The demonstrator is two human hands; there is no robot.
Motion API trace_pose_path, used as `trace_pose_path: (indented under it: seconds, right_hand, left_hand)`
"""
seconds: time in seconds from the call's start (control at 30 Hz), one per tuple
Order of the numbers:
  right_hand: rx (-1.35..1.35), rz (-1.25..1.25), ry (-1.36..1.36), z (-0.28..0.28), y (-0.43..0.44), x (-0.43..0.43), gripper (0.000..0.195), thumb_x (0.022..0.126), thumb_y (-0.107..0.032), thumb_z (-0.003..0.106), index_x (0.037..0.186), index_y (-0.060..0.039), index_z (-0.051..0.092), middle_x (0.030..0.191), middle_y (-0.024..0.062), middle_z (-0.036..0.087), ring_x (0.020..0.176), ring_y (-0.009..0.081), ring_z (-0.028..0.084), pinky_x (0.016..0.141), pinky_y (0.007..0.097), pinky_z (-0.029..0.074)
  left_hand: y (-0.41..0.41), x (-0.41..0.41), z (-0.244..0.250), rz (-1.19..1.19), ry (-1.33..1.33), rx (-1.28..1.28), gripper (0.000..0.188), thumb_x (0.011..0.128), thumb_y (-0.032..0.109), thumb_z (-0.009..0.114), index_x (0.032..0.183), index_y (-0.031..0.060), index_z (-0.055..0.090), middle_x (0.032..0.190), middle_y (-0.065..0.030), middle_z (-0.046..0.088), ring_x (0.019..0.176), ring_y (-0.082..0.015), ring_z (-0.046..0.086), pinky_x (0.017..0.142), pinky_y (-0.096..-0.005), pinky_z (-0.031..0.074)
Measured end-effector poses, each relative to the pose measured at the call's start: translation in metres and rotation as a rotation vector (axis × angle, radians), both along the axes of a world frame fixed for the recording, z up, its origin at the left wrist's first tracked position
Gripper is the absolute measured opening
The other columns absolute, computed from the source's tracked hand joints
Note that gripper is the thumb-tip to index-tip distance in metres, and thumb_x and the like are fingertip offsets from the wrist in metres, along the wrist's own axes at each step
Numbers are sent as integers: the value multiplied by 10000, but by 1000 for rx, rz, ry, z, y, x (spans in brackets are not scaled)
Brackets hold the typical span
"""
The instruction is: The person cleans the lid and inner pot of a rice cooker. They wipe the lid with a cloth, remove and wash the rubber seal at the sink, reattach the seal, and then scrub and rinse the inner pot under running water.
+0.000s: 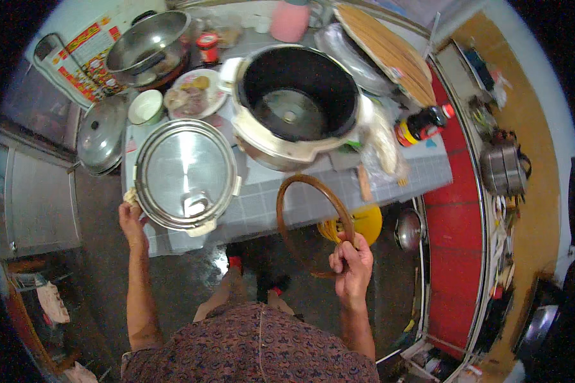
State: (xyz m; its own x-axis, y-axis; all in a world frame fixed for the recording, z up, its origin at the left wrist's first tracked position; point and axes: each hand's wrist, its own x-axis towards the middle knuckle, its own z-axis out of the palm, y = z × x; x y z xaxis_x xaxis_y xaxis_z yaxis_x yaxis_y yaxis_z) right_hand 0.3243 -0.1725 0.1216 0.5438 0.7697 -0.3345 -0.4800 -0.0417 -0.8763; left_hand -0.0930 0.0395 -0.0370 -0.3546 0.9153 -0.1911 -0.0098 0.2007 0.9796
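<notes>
My right hand [352, 265] grips a brown rubber sealing ring [281, 206], held up in front of the table edge. At the table's left edge my left hand [133, 220] pinches a crumpled pale cloth [131, 196], right beside a round metal pot lid [184, 167] that lies with its shiny inner side up. Behind the ring stands an electric pressure cooker [292, 139] with no lid on it and a dark inside; its bottom looks empty apart from a small central knob.
Around the cooker are a plate of food [215, 91], a pale bowl [145, 107], a steel basin [148, 43], a sauce bottle [421, 125], a plastic bag [385, 143] and a round wooden board [388, 48]. A yellow basin [368, 225] sits below the table edge.
</notes>
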Motion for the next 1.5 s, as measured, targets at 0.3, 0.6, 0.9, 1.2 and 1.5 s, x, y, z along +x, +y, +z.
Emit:
trace_pose_path:
  seconds: [0.3,0.6,0.9,1.2,1.5]
  right_hand:
    - [10,-143,4,-4,-115,79,249,900,-161,536,1078,8,576,679,-18,463,526,76,414,482,211,322]
    - [102,-410,97,-18,-204,122,245,959,-183,442,1058,2,570,669,-5,474,474,85,374,463,250,282]
    - [152,-657,59,-18,-260,82,202,943,-144,480,1046,-1,580,646,-10,473,470,78,381,465,242,297]
    - [2,-885,-189,-17,-326,52,175,885,-58,575,1058,-28,589,713,-9,534,518,57,446,488,211,347]
    - [-9,-981,-233,-5,-464,53,318,914,-214,575,1161,-15,577,810,34,598,615,73,509,557,207,395]
  left_hand:
    - [-56,49,61,-60,465,401,200,944,162,549,1085,21,533,1059,-52,577,900,-141,570,759,-276,468]
    - [-147,295,78,-1063,345,308,102,855,56,585,943,4,572,810,-31,569,739,-114,531,668,-262,440]
    - [-195,480,32,-1505,636,540,318,812,96,648,1123,44,608,978,-205,645,912,-382,622,767,-434,503]
    - [-297,467,3,-2187,394,236,331,826,135,657,1147,64,616,908,-163,643,847,-272,654,753,-343,515]
    - [-471,513,69,-2440,-13,-20,314,872,86,605,1185,107,601,947,-93,661,887,-170,642,803,-310,511]
